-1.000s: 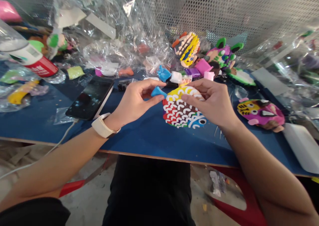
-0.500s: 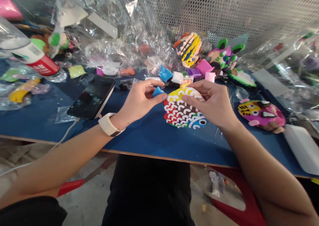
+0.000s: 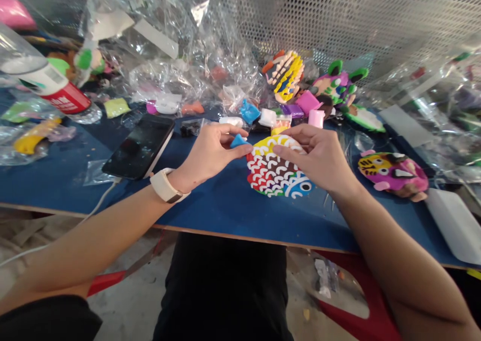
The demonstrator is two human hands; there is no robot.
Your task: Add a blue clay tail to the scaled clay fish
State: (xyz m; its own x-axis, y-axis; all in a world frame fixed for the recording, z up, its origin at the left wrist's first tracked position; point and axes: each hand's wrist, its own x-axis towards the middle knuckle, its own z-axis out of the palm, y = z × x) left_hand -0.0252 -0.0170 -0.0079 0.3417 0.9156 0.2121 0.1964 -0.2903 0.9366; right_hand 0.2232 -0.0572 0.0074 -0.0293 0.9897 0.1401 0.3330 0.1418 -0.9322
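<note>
A colourful clay fish (image 3: 276, 168) with white curved scales, a blue head and a round eye is held up over the blue table. My right hand (image 3: 317, 155) pinches its upper right side, thumb on the front face and fingers behind. At the fish's left edge, my left hand (image 3: 214, 150) is closed with a small blue clay piece (image 3: 238, 141) between thumb and fingers. The left thumb tip reaches the fish's edge; whether it presses on it I cannot tell. Behind the hands lie clay packets, among them a blue one (image 3: 249, 111) and a white one (image 3: 267, 117).
A phone (image 3: 139, 145) on a cable lies left, near a tilted bottle (image 3: 56, 88). To the right are a pink and yellow clay animal (image 3: 394, 174) and a white box (image 3: 453, 225). Plastic bags (image 3: 180, 70) pile up along the perforated metal panel (image 3: 376, 15).
The fish has dipped slightly, and its eye end sits a little lower. Both hands keep their hold, with the right hand shifted slightly downward.
</note>
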